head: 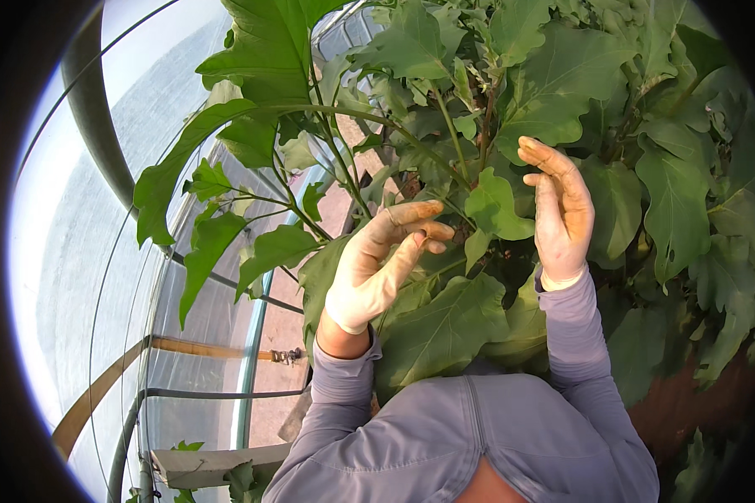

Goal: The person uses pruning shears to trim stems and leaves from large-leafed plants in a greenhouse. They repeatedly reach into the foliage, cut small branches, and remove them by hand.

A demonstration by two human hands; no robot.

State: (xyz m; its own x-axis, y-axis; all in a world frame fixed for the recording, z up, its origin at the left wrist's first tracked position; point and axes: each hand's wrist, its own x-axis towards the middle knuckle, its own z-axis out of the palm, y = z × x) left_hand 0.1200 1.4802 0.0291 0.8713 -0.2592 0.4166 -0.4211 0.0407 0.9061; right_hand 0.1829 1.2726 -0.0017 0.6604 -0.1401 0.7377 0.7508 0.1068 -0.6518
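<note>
My left hand (384, 267), in a thin whitish glove stained brownish-yellow at the fingers, is raised over the foliage with thumb near the fingertips. Whether something small is between them cannot be told. My right hand (560, 214), gloved alike, is upright with curved fingers, thumb apart from the forefinger, and nothing visible in it. Between the hands are a small lobed leaf (496, 204) and green plant stems (450, 126), which look like eggplant. A broad leaf (443, 324) spreads below, near my forearms.
Dense leafy plants (673, 182) fill the right side. On the left are a curved greenhouse frame tube (97, 119), clear plastic sheeting (195, 371), thin wires and a pale beam (217, 466). A leafy branch (283, 204) reaches left. Reddish-brown ground (692, 396) shows at lower right.
</note>
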